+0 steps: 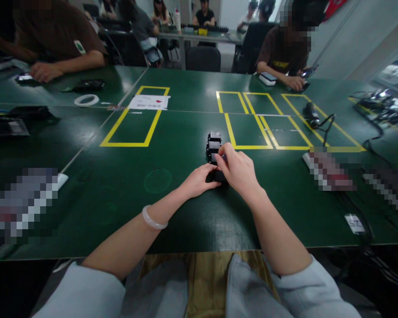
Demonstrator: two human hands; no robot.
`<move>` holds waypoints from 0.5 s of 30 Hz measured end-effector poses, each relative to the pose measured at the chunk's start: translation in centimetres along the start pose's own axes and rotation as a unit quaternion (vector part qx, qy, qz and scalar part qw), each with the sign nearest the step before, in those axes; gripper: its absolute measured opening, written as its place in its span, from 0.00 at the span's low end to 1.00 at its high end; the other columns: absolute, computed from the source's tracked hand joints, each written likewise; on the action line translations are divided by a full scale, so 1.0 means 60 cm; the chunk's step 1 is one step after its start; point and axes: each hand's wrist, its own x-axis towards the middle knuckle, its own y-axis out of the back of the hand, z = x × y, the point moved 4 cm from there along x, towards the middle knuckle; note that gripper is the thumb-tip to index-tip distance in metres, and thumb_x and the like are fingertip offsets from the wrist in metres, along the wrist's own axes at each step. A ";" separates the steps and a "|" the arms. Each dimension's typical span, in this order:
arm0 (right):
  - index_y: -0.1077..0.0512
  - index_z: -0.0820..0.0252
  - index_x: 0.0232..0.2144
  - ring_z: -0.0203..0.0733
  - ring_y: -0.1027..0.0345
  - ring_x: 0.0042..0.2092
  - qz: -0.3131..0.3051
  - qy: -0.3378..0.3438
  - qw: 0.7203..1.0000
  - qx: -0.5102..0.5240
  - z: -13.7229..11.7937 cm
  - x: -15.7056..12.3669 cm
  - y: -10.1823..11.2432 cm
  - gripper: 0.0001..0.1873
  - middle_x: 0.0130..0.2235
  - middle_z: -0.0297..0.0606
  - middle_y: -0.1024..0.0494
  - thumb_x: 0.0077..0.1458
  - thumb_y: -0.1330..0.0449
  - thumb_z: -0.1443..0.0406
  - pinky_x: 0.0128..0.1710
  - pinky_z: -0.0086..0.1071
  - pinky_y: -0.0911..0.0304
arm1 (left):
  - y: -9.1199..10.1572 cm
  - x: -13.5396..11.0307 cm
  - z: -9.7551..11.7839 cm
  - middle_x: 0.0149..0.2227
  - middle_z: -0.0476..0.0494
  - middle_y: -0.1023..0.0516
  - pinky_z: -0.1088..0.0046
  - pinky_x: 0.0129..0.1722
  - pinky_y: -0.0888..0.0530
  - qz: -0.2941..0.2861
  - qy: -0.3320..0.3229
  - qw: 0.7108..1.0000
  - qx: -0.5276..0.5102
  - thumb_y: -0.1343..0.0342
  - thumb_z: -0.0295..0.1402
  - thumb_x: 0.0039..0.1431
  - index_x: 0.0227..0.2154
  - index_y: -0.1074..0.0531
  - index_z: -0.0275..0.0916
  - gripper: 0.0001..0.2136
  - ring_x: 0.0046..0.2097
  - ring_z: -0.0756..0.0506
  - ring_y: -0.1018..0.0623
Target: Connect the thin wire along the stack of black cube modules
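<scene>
A row of small black box-shaped blocks with shiny tops (214,145) lies on the green table and runs away from me. My left hand (199,180) rests at its near end, thumb and fingers closed around the sides of a black block (220,176). Just above and to the right, my right hand (239,171) has its thumb and index finger pinched together over the row. A small dark bit shows at those fingertips, too hidden to name. Part of the near block lies behind my right hand.
Yellow tape outlines (148,128) mark the green table (199,229), with a white paper sheet (149,102) on one. Left stands a tape roll (86,100); right are a black cylindrical device (311,115) and cables (378,132). Co-workers sit across the table.
</scene>
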 end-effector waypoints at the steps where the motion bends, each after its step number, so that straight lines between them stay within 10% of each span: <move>1: 0.36 0.58 0.37 0.36 0.33 0.28 -0.001 -0.002 1.000 -0.001 0.000 0.000 -0.001 0.13 0.31 0.36 0.23 0.63 0.56 0.59 0.32 0.30 0.49 | 0.000 0.000 0.000 0.50 0.40 0.27 0.61 0.52 0.31 0.001 -0.001 1.000 0.000 0.39 0.38 0.54 0.52 0.33 0.39 0.23 0.51 0.39 0.26; 15: 0.35 0.58 0.38 0.37 0.33 0.28 0.001 -0.011 1.000 -0.021 -0.004 0.003 0.001 0.12 0.30 0.35 0.24 0.64 0.57 0.60 0.32 0.30 0.49 | 0.000 0.000 -0.002 0.50 0.40 0.27 0.60 0.52 0.31 -0.002 0.003 1.000 0.005 0.39 0.37 0.54 0.52 0.33 0.39 0.23 0.51 0.39 0.27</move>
